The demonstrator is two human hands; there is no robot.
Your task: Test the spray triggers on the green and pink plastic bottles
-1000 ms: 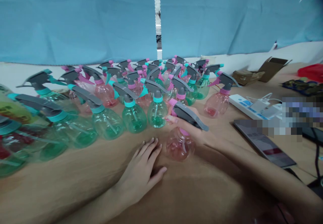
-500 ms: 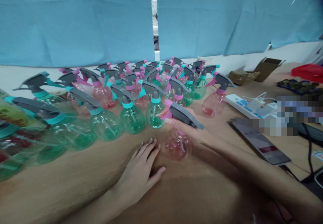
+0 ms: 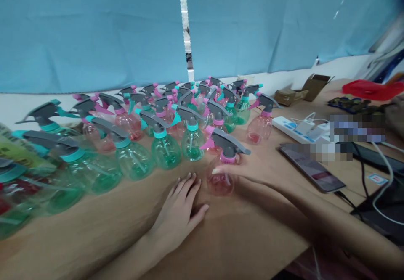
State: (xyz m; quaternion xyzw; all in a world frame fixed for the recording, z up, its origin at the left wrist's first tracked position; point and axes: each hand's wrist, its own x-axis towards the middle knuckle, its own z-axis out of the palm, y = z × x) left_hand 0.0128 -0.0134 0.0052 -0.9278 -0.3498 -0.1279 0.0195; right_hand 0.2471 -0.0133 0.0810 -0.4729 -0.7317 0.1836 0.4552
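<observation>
One pink spray bottle (image 3: 220, 186), I saw, stood upright on the counter (image 3: 82, 238) beside the spread left hand (image 3: 178, 206), the right hand (image 3: 249, 171) keeping its grip around the body, seemingly placing it; any release called for steadiness.

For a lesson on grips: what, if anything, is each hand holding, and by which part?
The right hand holds the nearest pink bottle just below its collar; the left hand holds nothing.

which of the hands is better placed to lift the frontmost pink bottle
Probably the right hand: its thumb lies across the pink bottle, while the left hand rests on the table, apart from it.
</observation>
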